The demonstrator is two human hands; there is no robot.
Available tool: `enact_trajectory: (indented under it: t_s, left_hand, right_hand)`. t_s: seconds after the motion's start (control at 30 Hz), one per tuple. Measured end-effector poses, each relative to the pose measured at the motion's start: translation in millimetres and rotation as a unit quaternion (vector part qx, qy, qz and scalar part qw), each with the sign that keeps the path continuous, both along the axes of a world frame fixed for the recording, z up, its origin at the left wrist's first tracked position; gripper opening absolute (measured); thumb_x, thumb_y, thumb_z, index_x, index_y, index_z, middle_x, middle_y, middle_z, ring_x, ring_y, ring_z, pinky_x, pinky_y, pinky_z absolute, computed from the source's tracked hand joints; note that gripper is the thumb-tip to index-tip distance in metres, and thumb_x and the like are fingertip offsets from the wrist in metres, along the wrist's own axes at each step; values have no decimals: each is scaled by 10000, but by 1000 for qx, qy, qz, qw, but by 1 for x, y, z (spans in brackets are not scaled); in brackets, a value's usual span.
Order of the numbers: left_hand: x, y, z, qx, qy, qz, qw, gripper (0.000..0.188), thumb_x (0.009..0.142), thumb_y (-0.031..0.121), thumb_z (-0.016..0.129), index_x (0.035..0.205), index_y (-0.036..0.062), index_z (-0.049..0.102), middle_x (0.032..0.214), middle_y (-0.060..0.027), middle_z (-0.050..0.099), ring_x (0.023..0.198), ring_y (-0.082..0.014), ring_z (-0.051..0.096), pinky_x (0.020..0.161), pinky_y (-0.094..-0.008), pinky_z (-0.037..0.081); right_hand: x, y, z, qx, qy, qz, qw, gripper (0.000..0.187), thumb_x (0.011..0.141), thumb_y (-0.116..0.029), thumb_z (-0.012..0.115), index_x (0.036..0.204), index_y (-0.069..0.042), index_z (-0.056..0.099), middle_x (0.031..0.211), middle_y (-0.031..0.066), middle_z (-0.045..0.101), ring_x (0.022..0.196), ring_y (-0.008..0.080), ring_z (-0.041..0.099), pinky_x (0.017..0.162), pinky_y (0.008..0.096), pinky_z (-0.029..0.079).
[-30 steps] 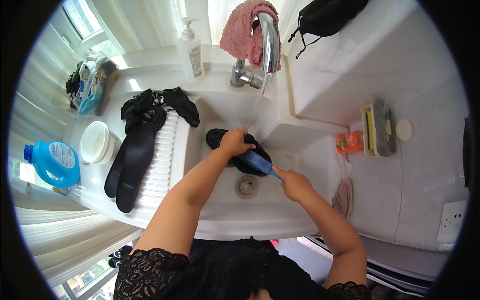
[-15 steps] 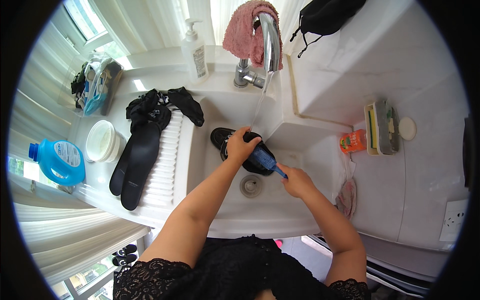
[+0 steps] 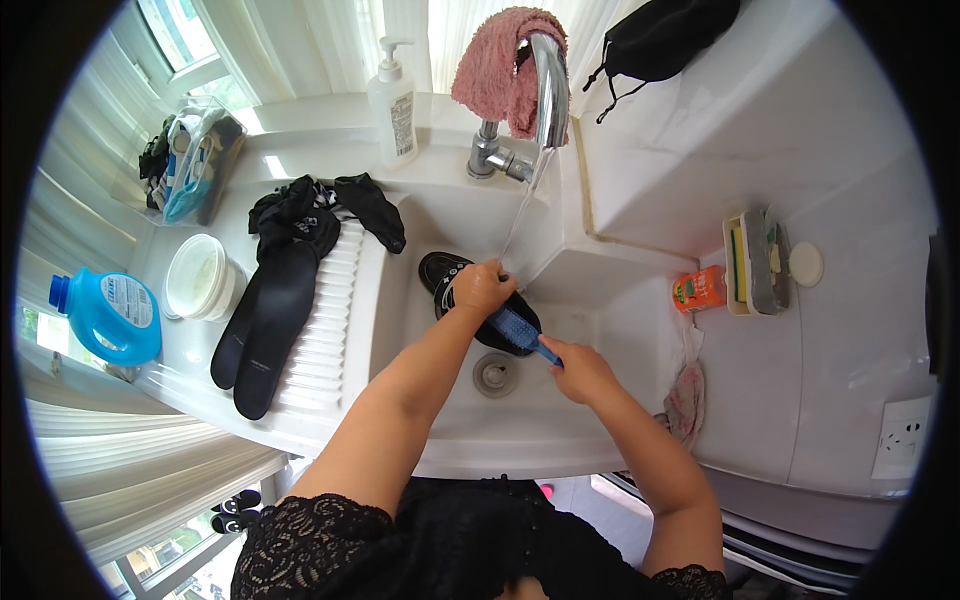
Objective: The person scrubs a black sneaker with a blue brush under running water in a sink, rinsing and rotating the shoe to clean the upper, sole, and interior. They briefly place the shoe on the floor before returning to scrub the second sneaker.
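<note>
Inside the white sink [image 3: 440, 420] lie black shoes, at least one of them with white markings [image 3: 440, 270]. My left hand [image 3: 484, 287] is closed over the black shoe [image 3: 507, 338] beneath it, in the sink's middle. A blue scrub brush [image 3: 516, 328] rests against that shoe; my right hand [image 3: 582, 372] grips its handle, bristle side facing up into view. Water runs in a thin stream from the chrome faucet [image 3: 551, 95] down beside my left hand. The drain [image 3: 494, 375] shows just below the shoe.
Left on the ribbed washboard [image 3: 322, 345] side are black insoles [image 3: 272, 345], black cloth [image 3: 295, 220], a white tub [image 3: 200, 280] and a blue detergent jug [image 3: 110, 315]. A pump bottle [image 3: 392, 110] stands behind. At right hang a sponge holder [image 3: 765, 265] and an orange packet [image 3: 699, 289].
The brush and my right hand have shifted slightly down and left along the shoe. My left hand stays on the shoe, its fingers more curled. The view has tilted a little.
</note>
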State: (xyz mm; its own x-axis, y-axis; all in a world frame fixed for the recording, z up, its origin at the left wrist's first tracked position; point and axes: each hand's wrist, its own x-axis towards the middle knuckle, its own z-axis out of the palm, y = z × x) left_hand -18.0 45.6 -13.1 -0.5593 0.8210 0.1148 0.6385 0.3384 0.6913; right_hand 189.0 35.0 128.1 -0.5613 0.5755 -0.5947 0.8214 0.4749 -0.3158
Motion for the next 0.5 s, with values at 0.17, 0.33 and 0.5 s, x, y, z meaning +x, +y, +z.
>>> enact_trajectory:
  t_s: [0.17,0.33,0.5]
  left_hand:
    - [-3,-2,16,-9,25,-65,998,268,671,355,740,718,101,667,670,-136,648,654,-341,640,626,-430,527]
    - [12,-35,36,59,74,-236,967,280,775,254,708,1014,112,670,977,-115,656,976,-308,610,869,-414,481]
    - [51,-100,-9,-62,267,-184,944,445,837,141,572,1265,25,540,1280,-181,536,1244,-344,458,1051,-533,333]
  right_hand:
    - [6,-2,11,43,-18,106,993,511,870,-102,547,1375,-121,472,1008,189,625,966,347,613,825,447,499]
    - [30,7,52,73,-38,118,990,506,856,-81,537,1359,-93,484,994,206,615,950,363,607,823,450,492]
    - [41,21,51,45,68,23,996,512,862,-100,541,1368,-82,467,1005,232,617,966,387,603,822,462,481]
